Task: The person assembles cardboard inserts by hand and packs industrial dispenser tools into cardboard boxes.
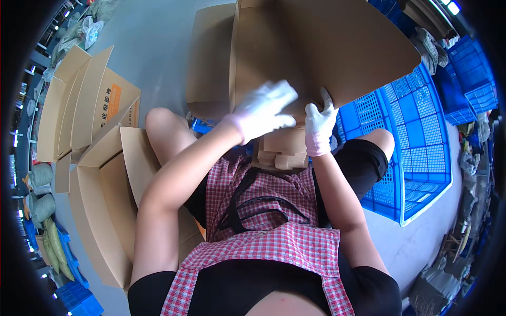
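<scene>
In front of me stands a large brown cardboard box point(327, 47) with its flaps spread. My left hand point(268, 111), in a white glove, is held before the box's near side, its fingers stretched out and a little blurred; nothing shows in it. With its gloved thumb and a finger, my right hand point(320, 129) grips the lower edge of the box's right-hand panel. Between my knees, just below both hands, sit several small folded cardboard pieces point(284, 150). What lies behind the large panel is hidden.
To my left stand two cardboard boxes: an upright one with printing point(79, 105) and an open one point(103, 210) by my thigh. A blue plastic crate point(411, 142) lies at my right. More blue crates point(469, 79) and sacks point(39, 205) line the edges.
</scene>
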Action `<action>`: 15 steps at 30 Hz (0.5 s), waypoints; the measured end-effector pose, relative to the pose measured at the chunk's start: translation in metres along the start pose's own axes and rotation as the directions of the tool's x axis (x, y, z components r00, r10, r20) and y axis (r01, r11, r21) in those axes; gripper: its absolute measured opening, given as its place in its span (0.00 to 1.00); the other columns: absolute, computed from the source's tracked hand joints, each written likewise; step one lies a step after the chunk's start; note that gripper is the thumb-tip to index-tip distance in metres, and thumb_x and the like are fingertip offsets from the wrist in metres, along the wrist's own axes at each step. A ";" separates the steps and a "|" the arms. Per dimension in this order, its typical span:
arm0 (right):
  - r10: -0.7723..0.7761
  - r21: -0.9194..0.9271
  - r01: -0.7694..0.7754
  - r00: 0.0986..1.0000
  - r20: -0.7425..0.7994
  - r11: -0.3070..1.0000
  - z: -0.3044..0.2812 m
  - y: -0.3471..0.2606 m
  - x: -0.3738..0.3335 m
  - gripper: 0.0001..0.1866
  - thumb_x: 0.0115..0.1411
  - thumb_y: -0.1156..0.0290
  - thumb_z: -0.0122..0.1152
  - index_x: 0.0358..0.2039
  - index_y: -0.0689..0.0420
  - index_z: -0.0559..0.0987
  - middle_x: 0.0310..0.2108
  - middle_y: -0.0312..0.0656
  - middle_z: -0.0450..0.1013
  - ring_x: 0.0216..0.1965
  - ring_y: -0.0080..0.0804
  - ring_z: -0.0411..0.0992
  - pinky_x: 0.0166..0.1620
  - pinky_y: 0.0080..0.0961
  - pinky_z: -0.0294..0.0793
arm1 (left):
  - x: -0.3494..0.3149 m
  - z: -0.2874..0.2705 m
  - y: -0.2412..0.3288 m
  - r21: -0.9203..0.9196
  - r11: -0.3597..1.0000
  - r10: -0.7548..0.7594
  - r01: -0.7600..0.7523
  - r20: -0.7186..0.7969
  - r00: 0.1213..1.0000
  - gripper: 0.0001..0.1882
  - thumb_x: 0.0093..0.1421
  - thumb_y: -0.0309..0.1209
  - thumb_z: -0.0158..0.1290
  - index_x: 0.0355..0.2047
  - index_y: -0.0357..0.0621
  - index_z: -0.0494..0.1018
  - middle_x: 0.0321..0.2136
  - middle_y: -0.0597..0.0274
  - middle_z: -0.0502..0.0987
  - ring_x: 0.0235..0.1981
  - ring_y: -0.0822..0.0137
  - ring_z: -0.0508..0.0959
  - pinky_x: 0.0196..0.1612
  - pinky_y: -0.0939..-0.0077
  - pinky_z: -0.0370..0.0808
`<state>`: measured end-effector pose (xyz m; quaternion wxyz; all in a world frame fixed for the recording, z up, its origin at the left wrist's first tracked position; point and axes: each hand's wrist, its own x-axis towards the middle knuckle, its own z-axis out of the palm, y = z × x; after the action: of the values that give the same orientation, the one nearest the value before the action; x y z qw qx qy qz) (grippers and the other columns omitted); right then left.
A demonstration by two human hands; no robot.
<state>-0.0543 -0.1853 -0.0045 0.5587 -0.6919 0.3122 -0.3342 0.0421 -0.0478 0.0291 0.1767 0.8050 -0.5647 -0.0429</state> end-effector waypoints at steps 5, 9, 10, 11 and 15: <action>-0.394 -0.274 0.372 0.919 -0.028 0.887 -0.003 0.042 0.014 0.23 0.55 0.71 0.55 0.51 0.69 0.72 0.43 0.56 0.71 0.43 0.42 0.71 0.49 0.29 0.68 | 0.045 0.020 -0.026 -0.346 0.937 0.169 0.036 0.543 0.823 0.33 0.51 0.30 0.55 0.58 0.34 0.61 0.51 0.43 0.70 0.51 0.53 0.71 0.57 0.67 0.67; -0.445 -0.464 0.452 0.886 0.132 0.762 0.003 0.034 0.002 0.25 0.57 0.65 0.57 0.53 0.66 0.70 0.34 0.56 0.74 0.32 0.44 0.74 0.41 0.32 0.74 | 0.032 0.023 -0.061 -0.693 0.460 0.190 0.555 0.687 0.701 0.40 0.46 0.30 0.61 0.59 0.32 0.59 0.50 0.49 0.70 0.50 0.62 0.71 0.53 0.71 0.69; -0.497 -0.518 0.500 0.853 0.156 0.694 -0.003 0.031 0.004 0.26 0.57 0.64 0.57 0.54 0.64 0.69 0.30 0.55 0.75 0.28 0.46 0.74 0.40 0.35 0.74 | 0.031 0.017 -0.053 -0.649 0.548 0.106 0.528 0.680 0.725 0.41 0.47 0.32 0.61 0.59 0.31 0.58 0.51 0.50 0.70 0.49 0.63 0.71 0.52 0.73 0.70; -0.492 -0.517 0.492 0.858 0.150 0.701 -0.007 0.026 0.004 0.26 0.57 0.64 0.57 0.54 0.64 0.69 0.30 0.55 0.75 0.28 0.46 0.74 0.40 0.35 0.74 | 0.026 0.012 -0.044 -0.592 0.630 0.023 0.503 0.662 0.749 0.41 0.48 0.33 0.61 0.60 0.31 0.57 0.51 0.50 0.69 0.48 0.64 0.71 0.50 0.74 0.70; -0.286 -0.483 0.302 0.952 0.107 0.822 -0.027 0.020 0.008 0.26 0.56 0.60 0.60 0.53 0.58 0.72 0.36 0.52 0.75 0.33 0.51 0.75 0.43 0.39 0.75 | 0.006 -0.025 -0.021 0.081 0.926 -0.303 0.370 0.742 0.598 0.13 0.49 0.34 0.55 0.27 0.33 0.73 0.18 0.54 0.76 0.21 0.64 0.75 0.27 0.68 0.71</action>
<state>-0.0726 -0.2101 -0.0188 0.3097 -0.8560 0.2685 -0.3151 0.0698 -0.0412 0.0461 -0.0473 0.8006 -0.4227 -0.4222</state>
